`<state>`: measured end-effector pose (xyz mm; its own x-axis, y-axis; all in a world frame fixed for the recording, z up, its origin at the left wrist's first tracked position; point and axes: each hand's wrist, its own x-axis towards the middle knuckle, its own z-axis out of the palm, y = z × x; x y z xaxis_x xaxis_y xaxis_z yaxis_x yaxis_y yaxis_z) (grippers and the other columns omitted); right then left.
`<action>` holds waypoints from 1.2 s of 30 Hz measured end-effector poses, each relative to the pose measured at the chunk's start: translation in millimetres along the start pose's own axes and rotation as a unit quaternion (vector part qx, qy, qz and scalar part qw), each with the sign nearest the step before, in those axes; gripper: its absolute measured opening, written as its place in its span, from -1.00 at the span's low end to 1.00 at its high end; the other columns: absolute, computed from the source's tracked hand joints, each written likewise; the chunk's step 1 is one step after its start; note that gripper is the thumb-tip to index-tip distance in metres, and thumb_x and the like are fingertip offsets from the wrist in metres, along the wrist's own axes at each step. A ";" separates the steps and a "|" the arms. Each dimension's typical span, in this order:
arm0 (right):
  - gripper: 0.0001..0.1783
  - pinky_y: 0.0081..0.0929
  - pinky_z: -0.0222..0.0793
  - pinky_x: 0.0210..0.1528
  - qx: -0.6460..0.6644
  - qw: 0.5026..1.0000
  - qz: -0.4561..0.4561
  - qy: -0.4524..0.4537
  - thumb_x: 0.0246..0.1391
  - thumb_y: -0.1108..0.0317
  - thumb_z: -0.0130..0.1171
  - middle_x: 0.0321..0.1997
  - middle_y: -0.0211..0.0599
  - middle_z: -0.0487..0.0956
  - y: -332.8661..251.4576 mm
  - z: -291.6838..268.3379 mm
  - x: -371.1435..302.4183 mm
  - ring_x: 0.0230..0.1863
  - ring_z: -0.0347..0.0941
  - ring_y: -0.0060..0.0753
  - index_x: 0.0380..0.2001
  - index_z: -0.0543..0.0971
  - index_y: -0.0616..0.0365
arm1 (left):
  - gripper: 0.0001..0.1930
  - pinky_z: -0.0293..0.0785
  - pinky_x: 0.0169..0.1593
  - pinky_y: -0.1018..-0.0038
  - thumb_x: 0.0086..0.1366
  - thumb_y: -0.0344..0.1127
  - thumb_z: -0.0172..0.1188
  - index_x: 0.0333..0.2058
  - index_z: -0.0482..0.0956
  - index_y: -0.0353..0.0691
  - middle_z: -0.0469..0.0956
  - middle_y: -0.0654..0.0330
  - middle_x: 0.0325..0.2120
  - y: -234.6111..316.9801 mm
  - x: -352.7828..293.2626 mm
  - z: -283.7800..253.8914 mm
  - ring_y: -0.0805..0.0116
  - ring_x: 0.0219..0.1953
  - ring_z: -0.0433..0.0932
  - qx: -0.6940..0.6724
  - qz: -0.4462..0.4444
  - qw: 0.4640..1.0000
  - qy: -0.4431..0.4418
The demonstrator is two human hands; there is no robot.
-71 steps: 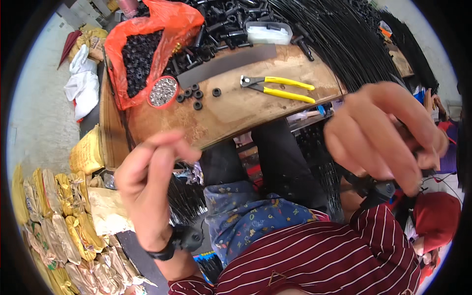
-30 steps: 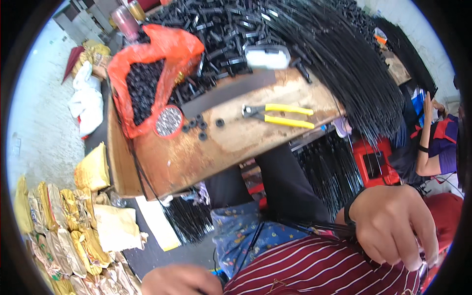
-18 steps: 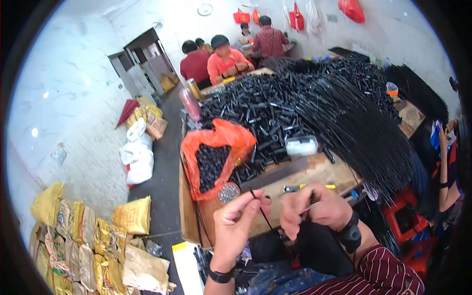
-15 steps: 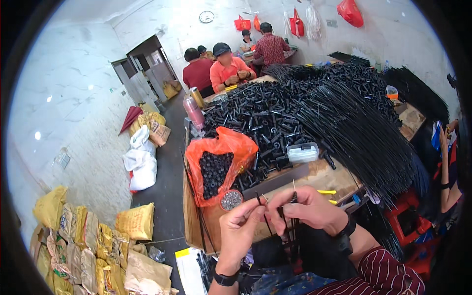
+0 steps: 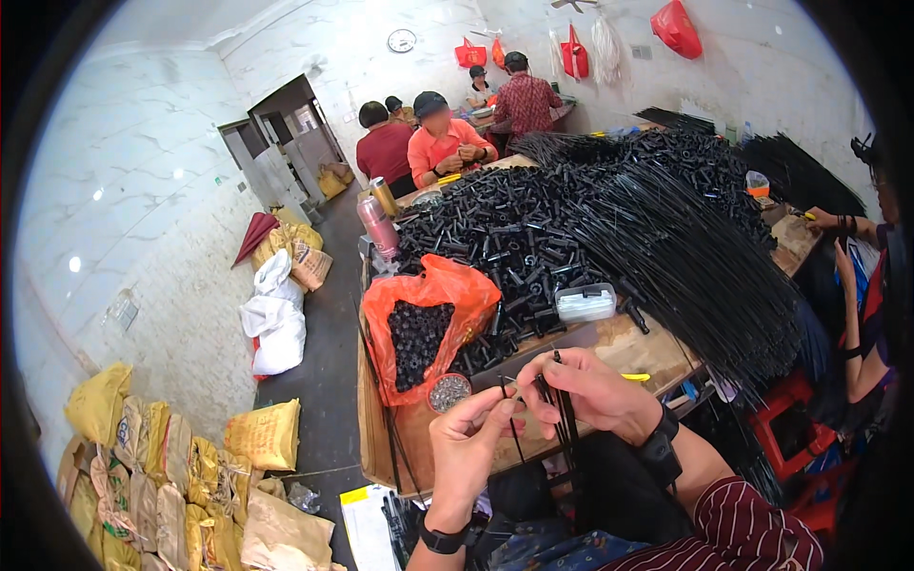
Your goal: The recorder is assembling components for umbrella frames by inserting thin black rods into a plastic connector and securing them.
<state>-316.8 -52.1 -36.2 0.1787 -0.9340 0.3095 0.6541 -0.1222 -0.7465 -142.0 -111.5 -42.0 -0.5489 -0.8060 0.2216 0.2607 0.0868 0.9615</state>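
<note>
On the wooden bench (image 5: 628,347), the biggest thing is the heap of long black wires (image 5: 695,257) fanning off the right edge. Left of it sits a pile of short black tubes (image 5: 505,238), then an orange plastic bag (image 5: 428,319) full of small black caps. A clear plastic box (image 5: 586,303) sits at the foot of the tube pile, and a small round tin of metal bits (image 5: 448,391) sits just below the bag.

Right hand (image 5: 595,390) is closed around a bunch of black wires (image 5: 568,428). The strands run down out of the fist towards the lap, and one tip sticks up past the knuckles. Left hand (image 5: 468,443) is a narrow pinch, thumb and forefinger on a single black wire (image 5: 511,419) pulled out of the bunch. Can't tell whether a cap is already on its end, too small.

My read: the single strand is being separated or tipped. To do it well:
- keep the bunch clamped low in the right fist so the ends stay level
- pinch the single close to its tip so it doesn't flex
- work over the bench edge, so anything dropped lands near the tin.

The single strand sits between the two hands, touching both, just left of the bunch. Other workers are at the far end of the bench, well apart.
</note>
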 end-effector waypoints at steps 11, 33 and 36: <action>-0.70 -0.43 0.50 -0.31 -0.020 0.998 0.003 0.051 0.31 0.25 -0.07 -0.44 -0.33 0.52 6.0 3.9 3.8 -0.47 0.45 -0.50 -0.09 0.50 0.24 | -0.82 0.58 -0.32 0.56 0.24 -0.50 0.20 -0.18 0.60 -0.39 0.63 0.17 -0.34 -0.5 -3.4 5.1 0.51 -0.41 0.59 0.039 0.007 0.999 0.030; -0.69 -0.49 0.51 -0.32 -0.035 0.996 -0.019 0.083 0.30 0.25 -0.05 -0.41 -0.32 0.53 10.3 4.9 3.2 -0.46 0.48 -0.53 -0.12 0.50 0.29 | -0.83 0.49 -0.32 0.64 0.27 -0.57 0.12 -0.18 0.60 -0.42 0.61 0.18 -0.43 -11.9 -6.2 14.2 0.54 -0.44 0.55 0.105 0.075 0.990 0.054; -0.69 -0.53 0.50 -0.33 -0.046 0.993 -0.027 0.104 0.30 0.24 -0.04 -0.42 -0.35 0.52 9.7 8.0 2.3 -0.48 0.48 -0.54 -0.12 0.51 0.27 | -0.82 0.49 -0.30 0.63 0.28 -0.57 0.10 -0.16 0.60 -0.41 0.60 0.21 -0.40 -2.9 -10.4 21.6 0.57 -0.42 0.53 0.121 0.102 0.986 0.045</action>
<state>-304.2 -52.8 -38.0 -0.0168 -0.9731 0.2296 0.5874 -0.1955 -0.7853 -154.2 -90.7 -43.6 -0.4300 -0.8048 0.4091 0.1543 0.3810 0.9116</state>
